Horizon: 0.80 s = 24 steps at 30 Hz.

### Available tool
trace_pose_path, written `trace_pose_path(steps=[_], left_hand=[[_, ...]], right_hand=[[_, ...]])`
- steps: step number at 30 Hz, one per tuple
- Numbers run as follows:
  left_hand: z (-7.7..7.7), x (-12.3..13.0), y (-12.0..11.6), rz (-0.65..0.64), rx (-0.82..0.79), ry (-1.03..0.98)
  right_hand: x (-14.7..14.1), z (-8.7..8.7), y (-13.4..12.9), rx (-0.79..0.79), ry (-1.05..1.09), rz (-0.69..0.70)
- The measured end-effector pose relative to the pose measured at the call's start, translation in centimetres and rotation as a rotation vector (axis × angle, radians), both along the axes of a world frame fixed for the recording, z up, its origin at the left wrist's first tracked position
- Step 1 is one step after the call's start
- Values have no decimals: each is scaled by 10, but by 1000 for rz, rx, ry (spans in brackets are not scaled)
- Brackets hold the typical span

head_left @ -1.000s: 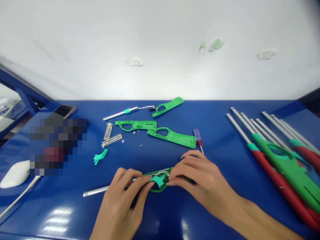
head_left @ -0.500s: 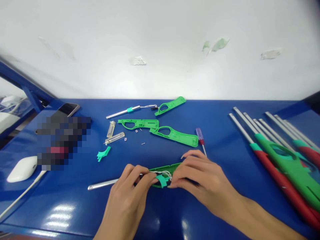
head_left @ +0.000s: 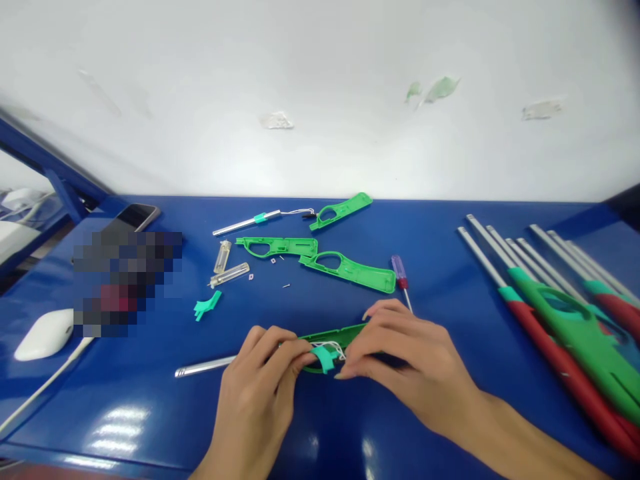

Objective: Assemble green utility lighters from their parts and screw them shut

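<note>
The open green shell [head_left: 345, 333] lies near the table's middle, between your two hands, with a curved teal piece [head_left: 326, 359] and looping white wires [head_left: 336, 345] at its finger opening; the slotted metal tube [head_left: 203, 367] extends left from beneath your left hand [head_left: 255, 387]. Your left hand has a narrow grip, thumb and finger on the left end of the teal piece; your right hand [head_left: 420, 353] is bent in a narrow curl over the shell's right part, its fingertips beside the wires, though whether it pinches anything cannot be told. The step in hand appears to be fine handling of the parts inside the shell; a next move would seem to call for a steady left hold and slack, unpinched wires. As for containers, two clear cartridges [head_left: 223, 257] [head_left: 230, 275] lie farther left, their contents too small to tell; the open shell bears the wires, its deeper parts hidden by your fingers. Beyond are a loose teal part [head_left: 207, 305]; a small screw [head_left: 286, 286]; three green halves [head_left: 295, 247] [head_left: 355, 273] [head_left: 345, 210]; a wired tube [head_left: 245, 223]; and, to the right, a purple-handled screwdriver [head_left: 399, 270], with long-tubed lighters [head_left: 545, 347] at the far right of the blue table [head_left: 350, 427].
</note>
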<state>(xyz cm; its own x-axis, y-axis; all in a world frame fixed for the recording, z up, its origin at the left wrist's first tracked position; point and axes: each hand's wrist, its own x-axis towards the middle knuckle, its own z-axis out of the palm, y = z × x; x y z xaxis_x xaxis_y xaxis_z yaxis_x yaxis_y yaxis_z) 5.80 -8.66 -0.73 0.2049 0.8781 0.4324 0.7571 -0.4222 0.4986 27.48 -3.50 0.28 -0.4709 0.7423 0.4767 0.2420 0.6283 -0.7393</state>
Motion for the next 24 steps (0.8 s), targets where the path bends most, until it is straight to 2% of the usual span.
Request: trace_pose_path(steps=[5,13,15,20,24], left_hand=[[0,0,-2,4,13,-22],[-1,0,-1,-2,19,-26],[-2,0,-1,-5,31,-23],[-4,0,-2,4,62,-15],[-4,1,-3,32,65,-1]], right_hand=[[-1,4,-2,-180,-26,-78],[-2,0,-4,-218,61,-38],[-1,-1,-3,-174,43,-29],[2,-3,3,69,-97,6],[4,-5,5,93,-189,21]])
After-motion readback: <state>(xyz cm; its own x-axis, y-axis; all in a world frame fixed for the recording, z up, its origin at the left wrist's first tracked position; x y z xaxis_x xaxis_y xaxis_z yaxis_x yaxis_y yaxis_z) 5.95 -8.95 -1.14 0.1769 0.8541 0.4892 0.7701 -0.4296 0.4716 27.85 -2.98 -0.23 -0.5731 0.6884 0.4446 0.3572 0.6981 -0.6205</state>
